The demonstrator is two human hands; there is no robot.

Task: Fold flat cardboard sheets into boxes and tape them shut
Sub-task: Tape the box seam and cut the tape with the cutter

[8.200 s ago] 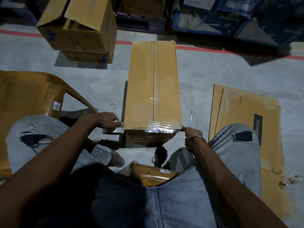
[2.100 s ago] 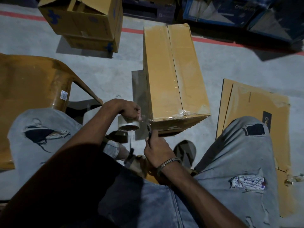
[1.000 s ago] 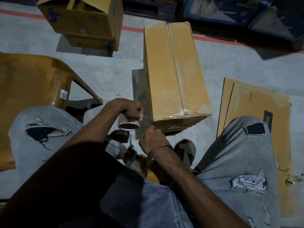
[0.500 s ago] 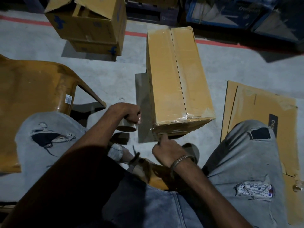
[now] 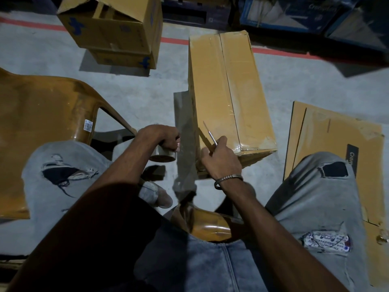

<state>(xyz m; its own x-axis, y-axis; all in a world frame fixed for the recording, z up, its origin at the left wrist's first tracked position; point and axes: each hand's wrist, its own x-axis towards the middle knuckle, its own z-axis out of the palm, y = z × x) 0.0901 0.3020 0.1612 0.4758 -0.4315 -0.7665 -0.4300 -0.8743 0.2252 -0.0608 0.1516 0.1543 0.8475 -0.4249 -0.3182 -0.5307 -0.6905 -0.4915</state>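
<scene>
Cardboard box [image 5: 229, 98] on concrete floor [image 5: 52, 47], long axis running away from body. Right hand [image 5: 221, 157] at near-left corner, pinching thin blade [image 5: 210, 135]; left hand [image 5: 162, 138] just beside, gripping tape roll [image 5: 163, 155]. Right nearer for smoothing tape down.

I'm sitting in a warehouse: bare concrete floor [image 5: 52, 49] with a red painted line [image 5: 31, 23], stacked cardboard cartons [image 5: 113, 32], and printed product boxes [image 5: 294, 13] beyond.
</scene>
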